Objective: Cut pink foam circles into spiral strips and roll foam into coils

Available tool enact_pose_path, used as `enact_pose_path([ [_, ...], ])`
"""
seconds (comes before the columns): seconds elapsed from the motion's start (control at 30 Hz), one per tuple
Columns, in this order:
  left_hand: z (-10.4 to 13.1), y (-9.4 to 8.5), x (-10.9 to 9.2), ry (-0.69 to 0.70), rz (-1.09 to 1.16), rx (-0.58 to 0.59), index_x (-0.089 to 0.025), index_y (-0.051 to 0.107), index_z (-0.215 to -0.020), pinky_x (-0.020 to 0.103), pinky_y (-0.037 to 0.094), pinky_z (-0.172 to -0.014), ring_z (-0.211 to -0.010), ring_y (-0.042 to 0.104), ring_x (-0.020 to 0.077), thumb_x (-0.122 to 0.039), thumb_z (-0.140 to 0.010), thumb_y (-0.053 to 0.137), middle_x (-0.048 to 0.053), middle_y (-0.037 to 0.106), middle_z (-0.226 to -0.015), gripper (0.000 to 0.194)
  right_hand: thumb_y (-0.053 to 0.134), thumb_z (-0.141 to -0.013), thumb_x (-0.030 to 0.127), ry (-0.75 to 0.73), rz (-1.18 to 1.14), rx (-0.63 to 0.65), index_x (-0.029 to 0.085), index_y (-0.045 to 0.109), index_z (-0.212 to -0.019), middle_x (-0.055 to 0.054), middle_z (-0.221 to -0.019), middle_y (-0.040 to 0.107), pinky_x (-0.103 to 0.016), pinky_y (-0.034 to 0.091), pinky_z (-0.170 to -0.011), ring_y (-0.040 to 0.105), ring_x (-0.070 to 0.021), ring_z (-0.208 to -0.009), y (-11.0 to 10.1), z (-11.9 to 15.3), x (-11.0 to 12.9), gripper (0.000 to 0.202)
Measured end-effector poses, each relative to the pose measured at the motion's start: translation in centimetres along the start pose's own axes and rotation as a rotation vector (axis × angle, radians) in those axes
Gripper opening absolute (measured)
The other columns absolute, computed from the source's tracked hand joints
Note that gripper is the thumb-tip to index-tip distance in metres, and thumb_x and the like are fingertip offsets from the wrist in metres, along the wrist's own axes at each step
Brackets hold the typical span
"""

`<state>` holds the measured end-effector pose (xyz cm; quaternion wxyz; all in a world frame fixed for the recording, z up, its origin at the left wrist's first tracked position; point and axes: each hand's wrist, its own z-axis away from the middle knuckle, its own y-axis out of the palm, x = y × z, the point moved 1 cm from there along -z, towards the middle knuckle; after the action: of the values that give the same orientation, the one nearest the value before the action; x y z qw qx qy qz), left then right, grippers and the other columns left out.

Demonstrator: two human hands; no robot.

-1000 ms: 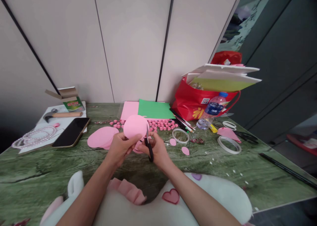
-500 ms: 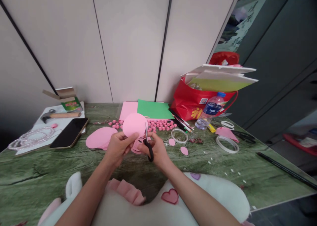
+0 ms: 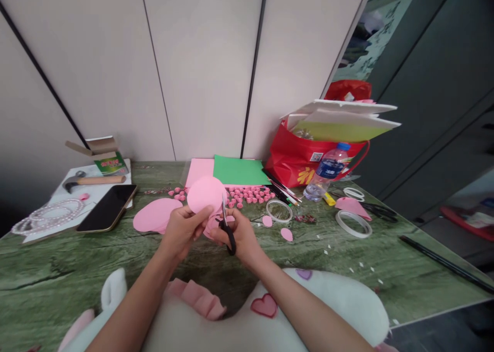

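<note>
My left hand (image 3: 184, 229) pinches a pink paper circle (image 3: 206, 192) by its lower edge, holding it up above the table. In my right hand (image 3: 241, 233) is a pair of scissors (image 3: 228, 234) with black handles, fingers closed round them. The blades point upward along the right edge of the circle. Below the circle, between my hands, hangs or lies more pink paper (image 3: 211, 228), partly hidden by my fingers. A pile of pink paper circles (image 3: 156, 215) lies left of my left hand. Many small pink rolled pieces (image 3: 250, 193) spread behind my hands.
A phone (image 3: 108, 208), a hammer (image 3: 96, 180) and a bead string (image 3: 50, 215) lie at left. Green paper (image 3: 241, 171) lies at the back. At right are a red bag (image 3: 287, 154), a water bottle (image 3: 327, 173), tape rolls (image 3: 354, 224) and a black rod (image 3: 443, 262). A plush toy (image 3: 332, 300) is in front.
The paper circle and the scissors have shifted slightly left. The scissors have tilted a little, with the blades still at the circle's right edge.
</note>
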<state>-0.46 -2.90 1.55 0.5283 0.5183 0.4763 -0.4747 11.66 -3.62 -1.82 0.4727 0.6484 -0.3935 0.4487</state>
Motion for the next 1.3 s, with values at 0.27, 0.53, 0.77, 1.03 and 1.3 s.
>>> enact_pose_path([
  [0.27, 0.0, 0.3, -0.1, 0.003, -0.076, 0.028, -0.013, 0.047, -0.044, 0.017, 0.018, -0.032, -0.031, 0.029, 0.0023, -0.029, -0.058, 0.066, -0.006, 0.041, -0.035, 0.028, 0.076, -0.044, 0.032, 0.009, -0.023, -0.072, 0.021, 0.039, -0.08, 0.008, -0.055, 0.049, -0.02, 0.037, -0.047, 0.043, -0.0075, -0.047, -0.4, -0.4, 0.0, 0.053],
  [0.53, -0.1, 0.1, 0.1, 0.021, -0.027, 0.029, -0.013, 0.049, -0.046, 0.017, 0.017, -0.033, -0.031, 0.029, 0.0022, -0.028, -0.06, 0.065, -0.006, 0.041, -0.035, 0.026, 0.076, -0.043, 0.033, 0.034, -0.047, -0.076, 0.02, 0.039, -0.077, 0.008, -0.053, 0.05, -0.021, 0.036, -0.047, 0.044, -0.0072, -0.045, -0.3, -0.2, 0.2, 0.052],
  [0.77, 0.0, 0.1, -0.1, 0.068, 0.003, 0.036, -0.013, 0.046, -0.049, 0.017, 0.017, -0.032, -0.032, 0.029, 0.0015, -0.026, -0.064, 0.063, -0.007, 0.038, -0.036, 0.026, 0.075, -0.045, 0.035, 0.057, -0.038, -0.081, 0.02, 0.037, -0.076, 0.009, -0.045, 0.051, -0.018, 0.031, -0.039, 0.041, -0.0069, -0.037, -0.1, -0.1, 0.7, 0.051],
  [1.03, 0.1, 0.2, -0.1, 0.008, 0.052, 0.09, -0.013, 0.049, -0.053, 0.016, 0.023, -0.029, -0.029, 0.037, 0.0028, -0.03, -0.066, 0.062, -0.005, 0.049, -0.043, 0.024, 0.075, -0.047, 0.034, 0.015, -0.042, -0.03, 0.019, 0.04, -0.075, 0.007, -0.052, 0.052, -0.019, 0.034, -0.041, 0.042, -0.0061, -0.04, 0.2, 0.1, 0.7, 0.047],
  [1.3, 0.0, 0.3, 0.1, 0.002, -0.052, 0.103, -0.01, 0.053, -0.05, 0.015, 0.022, -0.03, -0.029, 0.034, 0.0022, -0.028, -0.063, 0.064, -0.004, 0.046, -0.036, 0.025, 0.076, -0.045, 0.028, -0.012, -0.069, -0.076, 0.021, 0.036, -0.079, 0.009, -0.053, 0.049, -0.019, 0.036, -0.047, 0.044, -0.0072, -0.047, -0.2, -0.3, 0.4, 0.053],
])
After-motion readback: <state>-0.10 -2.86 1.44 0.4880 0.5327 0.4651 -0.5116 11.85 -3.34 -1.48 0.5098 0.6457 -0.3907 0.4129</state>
